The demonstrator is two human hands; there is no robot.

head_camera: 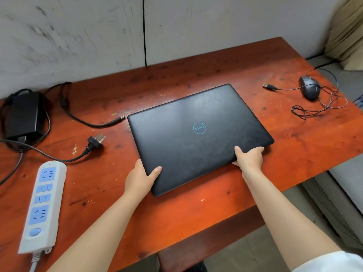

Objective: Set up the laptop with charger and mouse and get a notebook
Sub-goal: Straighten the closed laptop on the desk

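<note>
A black laptop [198,138] with a blue round logo lies closed on the red wooden table [196,211]. My left hand [140,177] grips its near left corner, thumb on the lid. My right hand [248,158] holds the near right edge, thumb on top. The black charger brick [22,114] sits at the far left, its barrel plug [117,120] lying just left of the laptop and its wall plug [96,141] loose on the table. A dark wired mouse [310,88] rests at the far right, its USB plug [270,86] unplugged. No notebook is in view.
A white power strip [44,207] with blue sockets lies along the near left edge. The mouse cable [322,107] is looped near the right edge. A grey wall with a hanging black cable [145,36] stands behind the table. Grey floor lies to the right.
</note>
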